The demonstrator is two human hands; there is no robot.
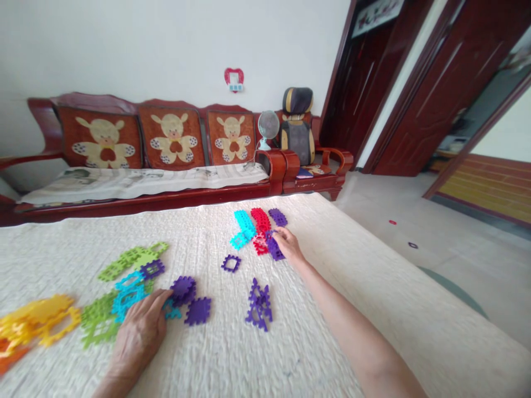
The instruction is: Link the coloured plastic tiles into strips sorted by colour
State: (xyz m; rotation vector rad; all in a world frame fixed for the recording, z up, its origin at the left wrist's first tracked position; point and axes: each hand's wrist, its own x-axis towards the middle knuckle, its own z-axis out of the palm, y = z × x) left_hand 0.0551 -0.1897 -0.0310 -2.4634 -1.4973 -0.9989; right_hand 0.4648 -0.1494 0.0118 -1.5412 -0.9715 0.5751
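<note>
My right hand (288, 243) is pinching a purple interlocking tile (276, 249) at the right end of sorted rows. Beside it lie red tiles (260, 218), light blue tiles (244, 222) and a purple stack (277, 216). My left hand (143, 323) lies over the mixed pile, its fingers curled together beside purple tiles (183, 290); their tips are hidden. Blue tiles (126, 298) and green tiles (99, 315) are partly under or next to that hand. A solid purple square (198, 310) is just right of it.
A purple frame tile (231, 263) and a cluster of purple pieces (259, 304) lie mid-table on the cream cloth (323, 354). Yellow pieces (45, 318) and orange pieces (10, 356) sit at left. Behind stands a wooden sofa (166, 200). Two small pieces lie on the floor.
</note>
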